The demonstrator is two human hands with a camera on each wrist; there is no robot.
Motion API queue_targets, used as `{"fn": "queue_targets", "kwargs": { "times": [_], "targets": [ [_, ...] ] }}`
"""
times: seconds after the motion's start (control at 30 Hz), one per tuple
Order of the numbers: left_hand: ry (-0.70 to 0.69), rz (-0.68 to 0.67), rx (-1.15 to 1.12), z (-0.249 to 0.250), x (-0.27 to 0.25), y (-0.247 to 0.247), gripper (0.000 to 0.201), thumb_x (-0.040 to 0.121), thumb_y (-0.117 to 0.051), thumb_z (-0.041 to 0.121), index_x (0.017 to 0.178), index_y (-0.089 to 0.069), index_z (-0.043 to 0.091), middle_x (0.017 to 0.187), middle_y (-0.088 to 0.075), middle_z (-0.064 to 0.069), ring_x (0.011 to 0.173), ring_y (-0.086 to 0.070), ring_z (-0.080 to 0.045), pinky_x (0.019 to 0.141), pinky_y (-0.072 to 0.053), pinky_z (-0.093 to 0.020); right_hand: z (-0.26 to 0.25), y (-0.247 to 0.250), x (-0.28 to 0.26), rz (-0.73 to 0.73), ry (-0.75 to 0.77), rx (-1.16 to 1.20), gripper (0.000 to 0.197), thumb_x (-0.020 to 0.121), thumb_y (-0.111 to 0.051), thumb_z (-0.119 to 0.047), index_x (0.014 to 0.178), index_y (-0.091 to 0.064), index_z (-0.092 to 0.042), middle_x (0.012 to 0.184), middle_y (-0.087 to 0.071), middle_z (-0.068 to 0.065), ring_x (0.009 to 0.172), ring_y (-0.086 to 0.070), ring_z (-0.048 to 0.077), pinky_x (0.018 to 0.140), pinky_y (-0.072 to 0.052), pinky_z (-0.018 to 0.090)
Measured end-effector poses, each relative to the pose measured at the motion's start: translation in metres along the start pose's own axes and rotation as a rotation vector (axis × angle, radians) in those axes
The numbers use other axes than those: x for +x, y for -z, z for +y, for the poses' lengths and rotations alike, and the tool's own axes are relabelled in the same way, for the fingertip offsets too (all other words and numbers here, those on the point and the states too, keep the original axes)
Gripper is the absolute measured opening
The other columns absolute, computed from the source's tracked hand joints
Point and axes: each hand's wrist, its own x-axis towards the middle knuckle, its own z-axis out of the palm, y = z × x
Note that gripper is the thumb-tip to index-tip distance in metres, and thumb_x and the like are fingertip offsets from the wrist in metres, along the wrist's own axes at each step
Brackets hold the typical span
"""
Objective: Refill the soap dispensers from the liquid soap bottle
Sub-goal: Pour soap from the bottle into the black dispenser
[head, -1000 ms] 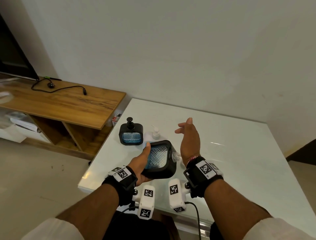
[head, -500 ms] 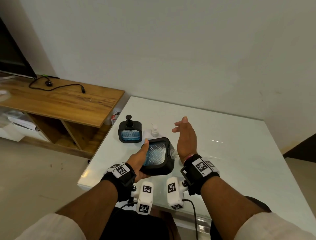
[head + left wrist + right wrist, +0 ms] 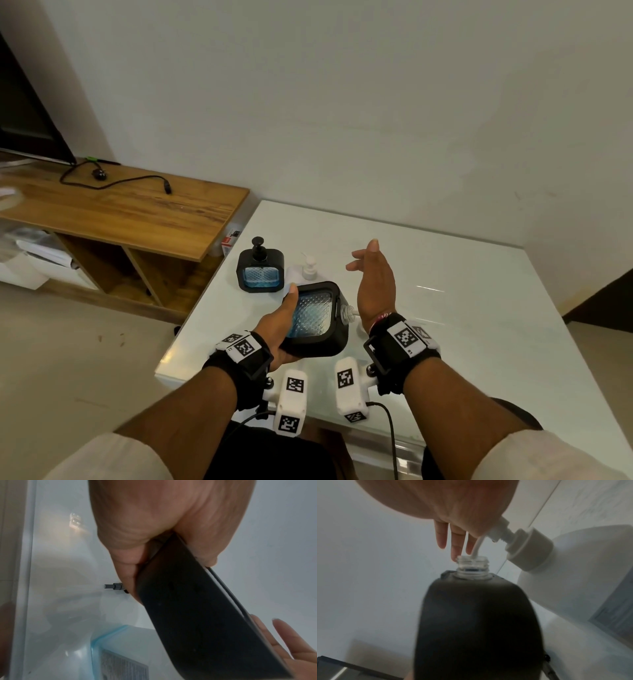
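Gripping a square black dispenser (image 3: pixel 317 317), ribbed clear-blue window, left hand (image 3: pixel 279 325).

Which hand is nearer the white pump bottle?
Right. The right hand presses on the white pump bottle head; the left hand grips the black dispenser beside it.

Table: glossy white rectangular table (image 3: pixel 462 325).
Resting on it: black square pump soap dispenser (image 3: pixel 261 271); beside it, small white plastic pump bottle (image 3: pixel 309 269).
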Motion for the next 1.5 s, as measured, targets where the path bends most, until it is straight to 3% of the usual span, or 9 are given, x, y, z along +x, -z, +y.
{"fn": "queue_targets", "kwargs": {
  "times": [0.2,0.37,0.6,0.77,0.93,1.03,1.2,1.33,1.5],
  "targets": [
    [0.000,-0.009,-0.003,-0.002,0.003,0.002,0.063,0.084,-0.065,0.070,0.111,-0.064,0.013,0.109,-0.073,-0.019,0.100,-0.071,-0.039,0.088,-0.059,-0.055,-0.003,-0.001,0.005,0.038,-0.058,0.088,0.056,0.100,-0.023,-0.058,0.099,-0.064,-0.019,0.094,-0.070,0.004,0.097,-0.059,0.010,0.083,-0.032,0.027],
    [0.007,0.004,-0.003,-0.001,0.004,0.003,0.060,0.085,-0.064,0.069,0.109,-0.062,0.014,0.109,-0.071,-0.019,0.099,-0.070,-0.038,0.083,-0.059,-0.052,-0.002,-0.001,0.001,-0.008,0.002,0.016,0.051,0.102,-0.027,-0.050,0.099,-0.063,-0.014,0.093,-0.067,0.008,0.085,-0.056,0.001,0.072,-0.032,0.012],
    [0.007,-0.028,-0.025,-0.002,-0.001,0.003,0.068,0.083,-0.064,0.071,0.118,-0.064,0.012,0.112,-0.073,-0.020,0.100,-0.072,-0.039,0.080,-0.061,-0.051,-0.006,0.000,0.002,0.038,-0.009,0.103,0.052,0.102,-0.027,-0.051,0.096,-0.063,-0.015,0.094,-0.069,0.009,0.094,-0.060,0.012,0.076,-0.032,0.015],
    [0.008,-0.014,-0.023,0.001,-0.003,0.001,0.059,0.087,-0.062,0.068,0.107,-0.062,0.013,0.109,-0.071,-0.020,0.098,-0.070,-0.038,0.077,-0.059,-0.050,-0.004,0.001,0.001,0.009,0.004,0.031,0.050,0.103,-0.028,-0.048,0.098,-0.063,-0.012,0.093,-0.068,0.010,0.085,-0.057,0.004,0.071,-0.033,0.013],
    [0.004,-0.007,-0.015,-0.002,-0.003,0.001,0.063,0.083,-0.065,0.070,0.109,-0.062,0.012,0.111,-0.071,-0.020,0.102,-0.069,-0.040,0.086,-0.059,-0.054,-0.007,0.004,-0.003,0.016,0.011,0.062,0.047,0.102,-0.030,-0.048,0.096,-0.063,-0.015,0.094,-0.068,0.009,0.090,-0.059,0.008,0.074,-0.033,0.014],
    [0.000,-0.007,-0.017,-0.002,-0.005,0.001,0.064,0.084,-0.064,0.070,0.109,-0.062,0.012,0.112,-0.071,-0.020,0.101,-0.070,-0.039,0.082,-0.060,-0.052,-0.010,0.003,0.000,0.033,0.002,0.093,0.049,0.102,-0.028,-0.049,0.095,-0.063,-0.015,0.094,-0.068,0.008,0.093,-0.059,0.009,0.076,-0.033,0.015],
    [0.011,-0.011,-0.030,-0.001,-0.004,0.000,0.063,0.085,-0.063,0.069,0.111,-0.062,0.012,0.111,-0.071,-0.020,0.099,-0.070,-0.039,0.076,-0.060,-0.050,-0.004,0.003,-0.001,-0.004,0.013,0.011,0.049,0.103,-0.029,-0.048,0.097,-0.063,-0.013,0.093,-0.067,0.008,0.080,-0.055,0.001,0.069,-0.033,0.012],
    [0.015,0.000,-0.024,0.000,-0.005,0.000,0.062,0.084,-0.064,0.070,0.107,-0.062,0.012,0.109,-0.072,-0.020,0.099,-0.070,-0.039,0.080,-0.060,-0.052,-0.006,0.004,0.004,0.020,-0.026,0.070,0.053,0.102,-0.027,-0.051,0.098,-0.063,-0.012,0.095,-0.068,0.010,0.088,-0.058,0.009,0.072,-0.033,0.016],
    [0.016,-0.012,-0.027,-0.001,-0.006,0.001,0.060,0.086,-0.063,0.068,0.108,-0.061,0.013,0.106,-0.071,-0.019,0.095,-0.070,-0.038,0.073,-0.061,-0.049,-0.006,0.002,0.005,0.042,-0.037,0.095,0.056,0.102,-0.026,-0.052,0.099,-0.064,-0.011,0.094,-0.069,0.009,0.088,-0.058,0.009,0.073,-0.033,0.017]
  ]
}}
